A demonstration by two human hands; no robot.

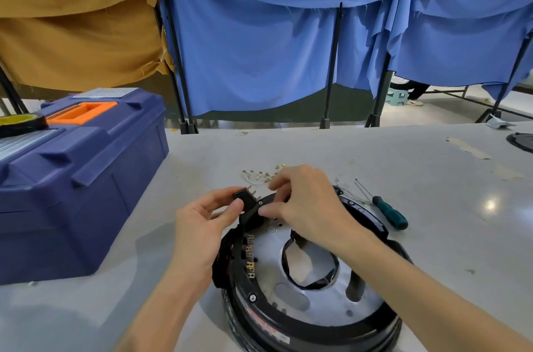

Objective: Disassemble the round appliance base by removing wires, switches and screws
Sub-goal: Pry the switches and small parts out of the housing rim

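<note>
The round appliance base [302, 320], black-rimmed with a silver inner plate and a central hole, lies on the grey table in front of me. My left hand [202, 225] pinches a small black switch [245, 198] with brass terminals at the base's far left rim. My right hand [305, 201] reaches over the rim, its fingers gripping the black rim right next to the switch. A row of brass terminals [250, 253] shows inside the left rim. Removed white wires with brass connectors [264, 176] lie on the table just beyond my hands.
A green-handled screwdriver [388, 212] lies right of the base. A large blue toolbox [72, 178] with an orange handle stands at left, a tape roll [20, 121] on it. Blue and brown cloth screens hang behind the table. A dark round object [522, 141] sits at the far right edge.
</note>
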